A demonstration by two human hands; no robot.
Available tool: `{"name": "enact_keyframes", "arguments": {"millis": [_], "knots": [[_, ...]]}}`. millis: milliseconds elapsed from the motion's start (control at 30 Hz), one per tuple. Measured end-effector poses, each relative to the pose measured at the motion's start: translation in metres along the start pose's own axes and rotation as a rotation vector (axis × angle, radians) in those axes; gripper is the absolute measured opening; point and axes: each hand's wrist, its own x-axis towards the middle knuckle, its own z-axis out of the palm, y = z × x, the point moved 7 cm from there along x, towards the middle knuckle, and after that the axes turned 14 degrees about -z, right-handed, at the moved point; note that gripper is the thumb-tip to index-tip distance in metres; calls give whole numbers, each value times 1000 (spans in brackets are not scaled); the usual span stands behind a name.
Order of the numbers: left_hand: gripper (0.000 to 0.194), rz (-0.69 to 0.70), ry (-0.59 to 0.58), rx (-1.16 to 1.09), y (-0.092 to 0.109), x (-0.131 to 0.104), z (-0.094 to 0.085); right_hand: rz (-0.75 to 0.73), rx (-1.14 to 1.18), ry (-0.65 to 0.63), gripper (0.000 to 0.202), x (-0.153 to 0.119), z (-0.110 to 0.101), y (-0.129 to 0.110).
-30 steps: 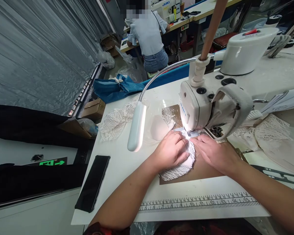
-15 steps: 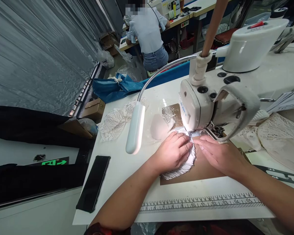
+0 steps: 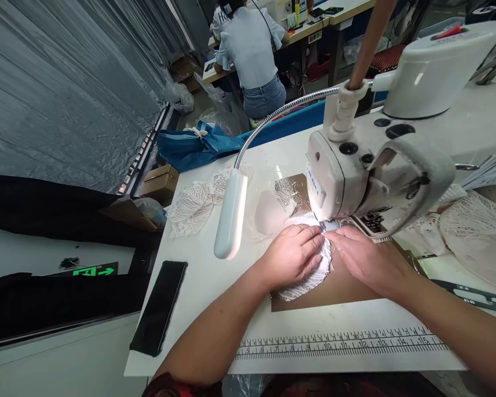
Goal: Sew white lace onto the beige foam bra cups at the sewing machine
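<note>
A white sewing machine (image 3: 334, 179) stands before me, its needle area lit. Under its presser area runs a white lace piece (image 3: 308, 288), lying on a brown plate (image 3: 351, 284). My left hand (image 3: 291, 255) rests flat on the lace, fingers stretched toward the needle area. Just right of the needle, my right hand (image 3: 361, 253) has its fingers together, with the tips at the lace's edge; the pinch itself is partly hidden. A pale moulded cup (image 3: 270, 212) lies behind my left hand.
A lamp (image 3: 230, 215) on a bent metal neck hangs left of the machine. More lace (image 3: 192, 207) lies behind it. A black phone (image 3: 159, 309) is at the left edge, and a printed ruler (image 3: 339, 346) runs along the front. A co-worker (image 3: 252, 49) sits beyond.
The view has shifted slightly, with the machine appearing a little farther right. My right fingertips are slightly closer to the left hand's. Both hands stay at the lace.
</note>
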Motion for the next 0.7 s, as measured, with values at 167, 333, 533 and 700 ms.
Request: {"name": "enact_keyframes", "arguments": {"millis": [167, 333, 533, 700], "knots": [[35, -2, 42, 26, -1, 2, 2, -30, -37, -7, 40, -1, 4, -1], [32, -5, 62, 50, -4, 2, 3, -59, -129, 23, 40, -1, 2, -4], [30, -2, 29, 75, -4, 3, 1, -99, -108, 68, 39, -1, -5, -6], [32, -34, 36, 82, -6, 5, 1, -135, -51, 69, 39, -5, -2, -3]]}}
